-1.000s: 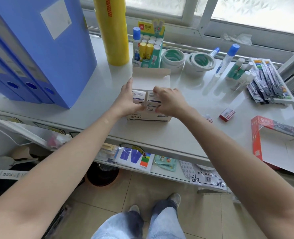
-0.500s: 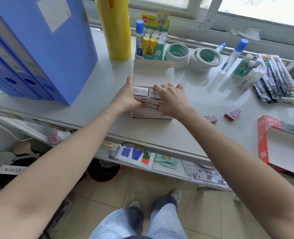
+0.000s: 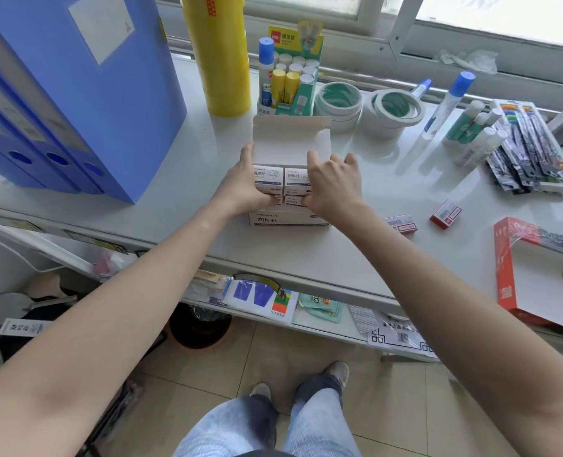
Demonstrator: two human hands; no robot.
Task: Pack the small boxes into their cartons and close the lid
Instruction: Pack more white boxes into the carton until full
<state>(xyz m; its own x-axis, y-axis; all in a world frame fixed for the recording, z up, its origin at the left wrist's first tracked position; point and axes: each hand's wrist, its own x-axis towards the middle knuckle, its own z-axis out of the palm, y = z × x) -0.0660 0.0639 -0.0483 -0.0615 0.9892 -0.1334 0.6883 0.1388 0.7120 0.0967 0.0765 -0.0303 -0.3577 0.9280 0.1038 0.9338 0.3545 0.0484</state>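
A white carton (image 3: 286, 220) stands near the table's front edge, its lid (image 3: 290, 138) raised at the back. Several small white-and-blue boxes (image 3: 267, 176) fill it in two columns. My left hand (image 3: 240, 189) presses on the left column, thumb at the front row. My right hand (image 3: 334, 186) rests on the right column, thumb on the front box and fingers spread. Two small red boxes (image 3: 446, 213) lie loose on the table to the right, near an open red carton (image 3: 504, 258).
Blue file boxes (image 3: 75, 94) stand at the left, a yellow roll (image 3: 220, 54) and a glue-stick display (image 3: 290, 77) behind the carton. Tape rolls (image 3: 395, 110), glue bottles (image 3: 448, 103) and pen packs (image 3: 530, 146) lie at the back right. A lower shelf (image 3: 326, 324) holds papers.
My right hand's fingers have lifted and spread off the boxes. Both hands stay at the carton, and the camera has tipped slightly.
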